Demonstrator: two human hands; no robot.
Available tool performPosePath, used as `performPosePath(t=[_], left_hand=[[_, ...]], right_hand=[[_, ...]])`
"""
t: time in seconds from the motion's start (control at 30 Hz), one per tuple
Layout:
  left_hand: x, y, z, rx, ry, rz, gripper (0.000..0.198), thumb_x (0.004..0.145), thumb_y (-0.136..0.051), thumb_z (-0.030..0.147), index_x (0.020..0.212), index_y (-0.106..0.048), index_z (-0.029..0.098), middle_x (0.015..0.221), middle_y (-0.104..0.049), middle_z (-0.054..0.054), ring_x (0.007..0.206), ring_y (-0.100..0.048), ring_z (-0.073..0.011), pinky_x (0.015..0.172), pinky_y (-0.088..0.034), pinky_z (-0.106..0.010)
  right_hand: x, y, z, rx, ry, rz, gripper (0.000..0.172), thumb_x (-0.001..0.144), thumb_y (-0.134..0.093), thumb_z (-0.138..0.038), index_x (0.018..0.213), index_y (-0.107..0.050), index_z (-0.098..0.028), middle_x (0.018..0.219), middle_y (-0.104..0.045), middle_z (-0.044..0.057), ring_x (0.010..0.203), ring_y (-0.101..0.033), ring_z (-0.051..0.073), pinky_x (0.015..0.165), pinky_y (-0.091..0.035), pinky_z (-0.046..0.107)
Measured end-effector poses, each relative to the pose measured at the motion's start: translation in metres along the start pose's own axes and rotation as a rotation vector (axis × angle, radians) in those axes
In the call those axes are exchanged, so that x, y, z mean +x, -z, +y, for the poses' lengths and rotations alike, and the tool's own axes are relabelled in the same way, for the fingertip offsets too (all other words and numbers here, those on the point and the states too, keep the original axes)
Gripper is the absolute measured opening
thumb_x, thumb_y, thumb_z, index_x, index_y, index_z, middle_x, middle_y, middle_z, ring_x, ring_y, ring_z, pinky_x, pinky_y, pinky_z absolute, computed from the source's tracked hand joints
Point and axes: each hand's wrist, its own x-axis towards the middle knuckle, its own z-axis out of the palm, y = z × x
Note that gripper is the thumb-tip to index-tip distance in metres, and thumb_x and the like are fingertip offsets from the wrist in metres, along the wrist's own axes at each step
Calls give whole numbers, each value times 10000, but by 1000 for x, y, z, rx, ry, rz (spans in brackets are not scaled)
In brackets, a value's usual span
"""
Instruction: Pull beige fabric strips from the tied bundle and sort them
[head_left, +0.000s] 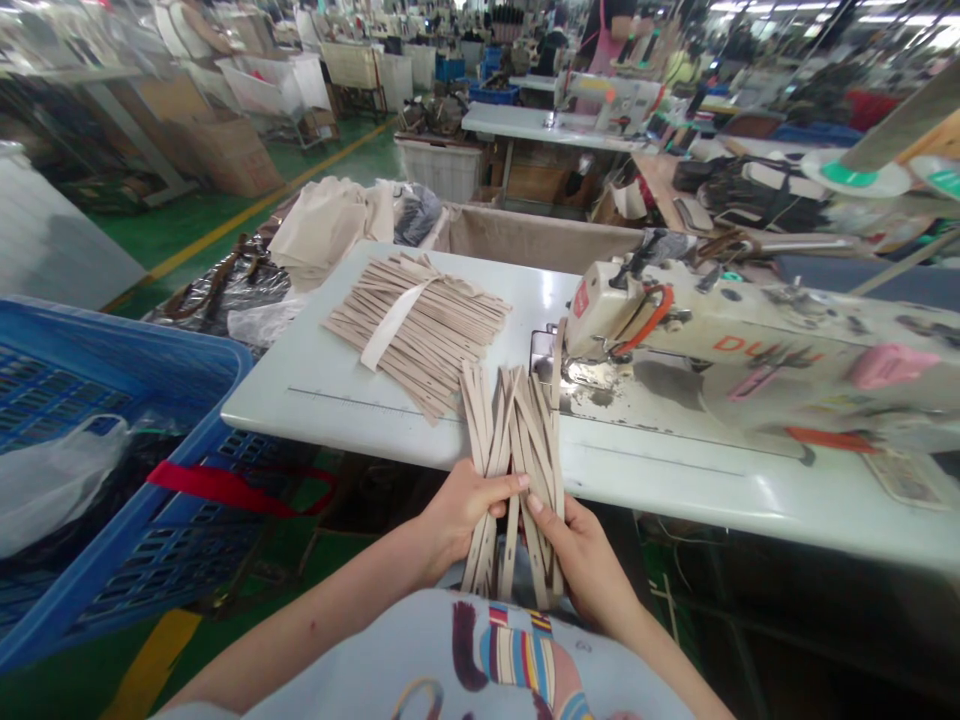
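A bunch of narrow beige fabric straps [517,430] is gripped between my two hands at the table's front edge. My left hand [466,505] is closed round the left part of the bunch, thumb across the front. Closed on the right part is my right hand [574,540], its thumb laid along the straps. The upper ends fan out over the white tabletop, and the lower ends hang close to my shirt. Further back on the table lies a pile of similar straps [442,320], with a white strip [394,325] across it.
To the right stands a sewing machine [750,330], its head just behind the straps. A blue plastic basket [217,400] with a red strap [217,485] is on the left. Beige cloth pieces [330,225] are heaped beyond the table [360,425].
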Motion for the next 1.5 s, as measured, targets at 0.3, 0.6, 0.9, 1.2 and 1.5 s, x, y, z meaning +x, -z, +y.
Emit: performPosePath(t=[0.3, 0.6, 0.9, 1.2, 1.5], left_hand=[[-7, -5, 8, -135, 133, -45, 359, 629, -790, 247, 928, -628, 132, 559, -568, -4, 501, -615, -247, 502, -547, -399], [0, 1, 3, -106, 44, 42, 264, 615, -772, 186, 834, -659, 92, 688, -634, -63, 599, -587, -134, 537, -468, -207], [3, 0, 0, 5, -46, 32, 371, 542, -918, 247, 694, -616, 93, 585, -540, -3, 474, -395, -50, 434, -311, -181], [-6, -1, 1, -85, 66, -99, 319, 596, -875, 291, 671, -620, 115, 471, -396, 52, 473, -564, -211, 543, -562, -435], [-4, 3, 2, -132, 113, -66, 350, 578, -894, 213, 799, -641, 114, 457, -401, 70, 461, -557, -180, 596, -598, -456]], right_hand=[[0, 1, 0, 99, -21, 68, 359, 721, -814, -490, 841, -736, -160, 661, -636, 7, 589, -523, 131, 572, -420, 249], [0, 3, -2, 80, 32, 14, 390, 657, -875, -488, 907, -790, -201, 900, -758, 82, 917, -664, 283, 862, -517, 405], [0, 3, 2, 20, 14, -18, 456, 701, -816, -572, 930, -780, -180, 905, -753, 80, 924, -661, 276, 791, -533, 368], [0, 6, 3, 49, -23, 64, 395, 716, -803, -526, 658, -652, -166, 613, -597, 6, 540, -489, 126, 538, -403, 258], [-1, 5, 1, 89, -46, 31, 402, 687, -835, -531, 791, -718, -161, 625, -588, -6, 562, -484, 129, 555, -407, 263]])
